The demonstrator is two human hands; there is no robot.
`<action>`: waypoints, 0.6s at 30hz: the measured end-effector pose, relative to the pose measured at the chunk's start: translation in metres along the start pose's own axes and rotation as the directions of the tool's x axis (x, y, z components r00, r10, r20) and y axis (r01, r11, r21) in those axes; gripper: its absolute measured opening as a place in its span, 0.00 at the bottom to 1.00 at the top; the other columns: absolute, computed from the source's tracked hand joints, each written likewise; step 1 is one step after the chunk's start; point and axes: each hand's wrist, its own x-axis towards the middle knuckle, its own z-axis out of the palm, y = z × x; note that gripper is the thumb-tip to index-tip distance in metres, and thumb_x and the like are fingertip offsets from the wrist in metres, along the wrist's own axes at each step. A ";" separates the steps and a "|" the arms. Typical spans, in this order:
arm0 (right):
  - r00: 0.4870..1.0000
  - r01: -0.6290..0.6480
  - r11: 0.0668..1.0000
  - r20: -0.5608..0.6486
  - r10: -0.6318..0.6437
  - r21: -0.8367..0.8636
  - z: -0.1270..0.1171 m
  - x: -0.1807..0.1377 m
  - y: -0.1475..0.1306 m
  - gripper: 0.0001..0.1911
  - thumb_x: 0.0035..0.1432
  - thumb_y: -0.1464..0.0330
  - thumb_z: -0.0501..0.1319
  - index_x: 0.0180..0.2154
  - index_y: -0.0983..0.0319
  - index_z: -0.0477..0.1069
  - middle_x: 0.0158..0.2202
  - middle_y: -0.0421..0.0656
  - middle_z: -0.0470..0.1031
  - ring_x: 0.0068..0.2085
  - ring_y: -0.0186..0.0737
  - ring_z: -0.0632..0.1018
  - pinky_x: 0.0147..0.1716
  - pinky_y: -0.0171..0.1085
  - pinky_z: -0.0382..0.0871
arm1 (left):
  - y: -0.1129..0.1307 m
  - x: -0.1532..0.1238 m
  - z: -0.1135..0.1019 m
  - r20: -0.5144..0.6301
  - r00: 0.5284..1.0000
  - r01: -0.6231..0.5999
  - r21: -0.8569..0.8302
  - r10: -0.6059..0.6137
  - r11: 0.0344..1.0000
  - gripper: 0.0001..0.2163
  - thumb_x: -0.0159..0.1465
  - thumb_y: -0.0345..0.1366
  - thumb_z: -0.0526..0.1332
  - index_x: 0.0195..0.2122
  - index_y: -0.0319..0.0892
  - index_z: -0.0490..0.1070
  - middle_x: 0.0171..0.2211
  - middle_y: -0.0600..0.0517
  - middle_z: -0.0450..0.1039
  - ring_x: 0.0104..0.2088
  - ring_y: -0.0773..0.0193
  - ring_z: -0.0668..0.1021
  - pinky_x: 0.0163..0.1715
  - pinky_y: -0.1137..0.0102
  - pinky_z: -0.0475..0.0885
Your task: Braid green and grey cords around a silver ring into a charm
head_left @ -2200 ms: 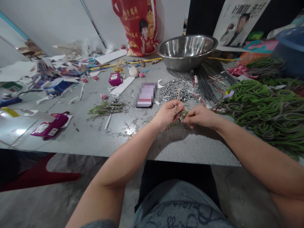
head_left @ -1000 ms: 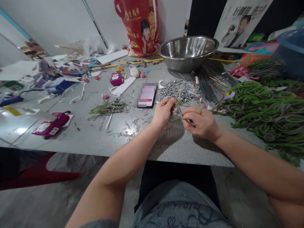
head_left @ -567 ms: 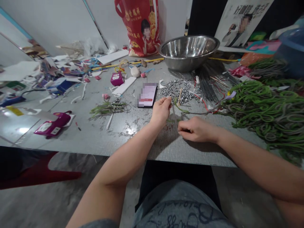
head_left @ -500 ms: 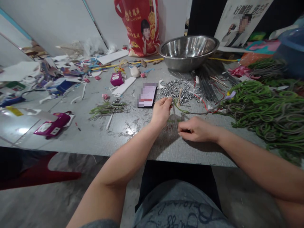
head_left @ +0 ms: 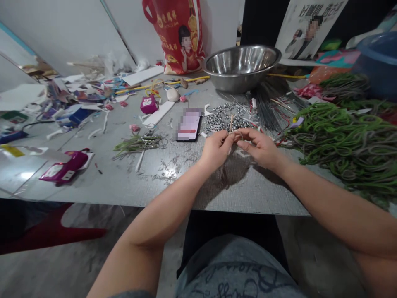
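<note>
My left hand [head_left: 218,149] is pinched closed just in front of a spread of silver beads [head_left: 225,114]. My right hand [head_left: 259,148] meets it fingertip to fingertip, its thumb and forefinger pressed together. Between them runs a thin cord [head_left: 236,133], small and partly covered by the fingers; a blurred strand hangs below. A thin wooden stick [head_left: 231,123] rises beside the fingertips among the beads. Left of the beads lies a phone [head_left: 188,125] with its screen lit. A small bundle of green cords strung with beads [head_left: 139,145] rests farther left.
A large heap of green and grey cords [head_left: 347,149] covers the table's right side. Behind the beads stands a steel bowl [head_left: 242,68], with dark thin strands [head_left: 266,109] beside it. Purple packets [head_left: 65,165], scraps and a red bag [head_left: 178,37] occupy the left and back.
My right hand has risen from near the table's front and come up against my left hand. The left hand has shifted slightly down. The view has turned a little to the right.
</note>
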 end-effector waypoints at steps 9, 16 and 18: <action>0.955 -0.209 0.893 -0.113 0.274 0.398 0.000 0.002 -0.009 0.13 0.49 0.57 0.64 0.23 0.60 0.71 0.19 0.37 0.71 0.23 0.32 0.71 0.27 0.36 0.66 | 0.001 0.000 -0.001 0.239 0.969 0.158 -0.418 -0.059 0.895 0.14 0.58 0.46 0.60 0.27 0.40 0.65 0.21 0.57 0.64 0.22 0.75 0.65 0.23 0.76 0.59; 0.939 -0.287 0.803 -0.012 0.344 0.523 -0.001 0.003 -0.014 0.16 0.44 0.56 0.68 0.22 0.62 0.70 0.18 0.36 0.70 0.20 0.30 0.71 0.22 0.33 0.67 | 0.004 0.001 -0.003 0.309 0.936 0.298 -0.446 -0.167 0.844 0.12 0.60 0.40 0.60 0.24 0.40 0.63 0.17 0.59 0.62 0.16 0.78 0.60 0.17 0.77 0.53; 0.926 -0.336 0.755 0.052 0.374 0.563 -0.002 0.004 -0.016 0.18 0.41 0.54 0.68 0.23 0.62 0.69 0.18 0.36 0.70 0.18 0.30 0.71 0.18 0.33 0.67 | 0.003 0.001 -0.003 0.300 0.941 0.278 -0.424 -0.156 0.862 0.12 0.60 0.39 0.60 0.23 0.40 0.62 0.15 0.60 0.60 0.15 0.77 0.60 0.17 0.77 0.54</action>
